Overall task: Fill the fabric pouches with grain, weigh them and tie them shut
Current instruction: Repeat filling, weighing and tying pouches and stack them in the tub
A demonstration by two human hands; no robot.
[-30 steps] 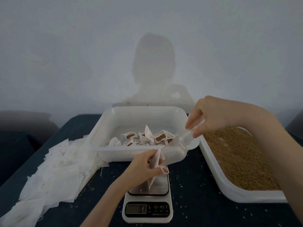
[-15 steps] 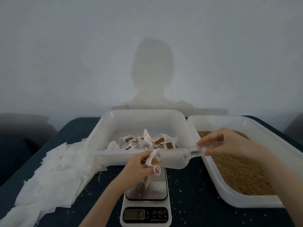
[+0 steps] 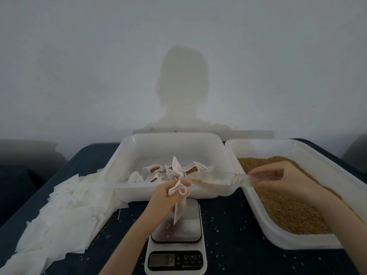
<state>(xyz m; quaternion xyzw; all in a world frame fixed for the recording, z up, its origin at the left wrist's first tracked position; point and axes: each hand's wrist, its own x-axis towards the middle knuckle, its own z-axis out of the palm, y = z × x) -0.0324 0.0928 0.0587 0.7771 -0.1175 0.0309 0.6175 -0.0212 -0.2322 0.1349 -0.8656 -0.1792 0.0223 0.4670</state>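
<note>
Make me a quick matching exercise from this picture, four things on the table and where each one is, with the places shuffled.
1. clear plastic scoop
2. small white fabric pouch
3. white digital kitchen scale
4. loose pile of empty white pouches

A. left side of the table
B. in the right hand
C. under the left hand
D. in the left hand

Pairs: 1-B, 2-D, 3-C, 4-A

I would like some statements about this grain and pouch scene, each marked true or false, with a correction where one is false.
1. The left hand holds a fabric pouch above the scale. True.
2. The right hand holds a metal spoon. False: it holds a clear plastic scoop.
3. The grain tray stands on the person's right. True.
4. The middle tray holds no pouches. False: several filled pouches lie in it.
5. The empty pouches are piled on the right. False: on the left.
</note>
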